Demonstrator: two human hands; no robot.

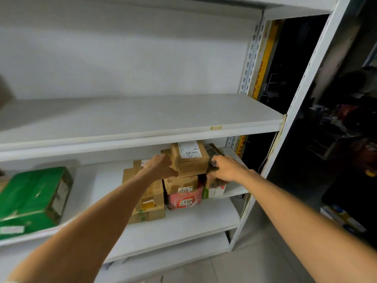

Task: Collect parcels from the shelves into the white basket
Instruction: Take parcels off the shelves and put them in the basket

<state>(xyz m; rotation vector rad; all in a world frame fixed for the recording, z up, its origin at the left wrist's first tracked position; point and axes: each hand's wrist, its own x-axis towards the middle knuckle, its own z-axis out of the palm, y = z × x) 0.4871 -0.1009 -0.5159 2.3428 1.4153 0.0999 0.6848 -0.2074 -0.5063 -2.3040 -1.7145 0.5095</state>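
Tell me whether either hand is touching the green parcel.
No, both the left hand and right hand are at the brown stack, apart from the green parcel.

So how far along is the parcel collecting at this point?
Done: unclear, the white basket is out of view. In hand: left hand grips the top brown box on the middle shelf, right hand holds a small parcel beside it. Left: the boxes beneath, the red parcel and the green parcel.

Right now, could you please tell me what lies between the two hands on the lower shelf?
In the head view, a labelled brown parcel lies between the left hand and the right hand, atop other parcels.
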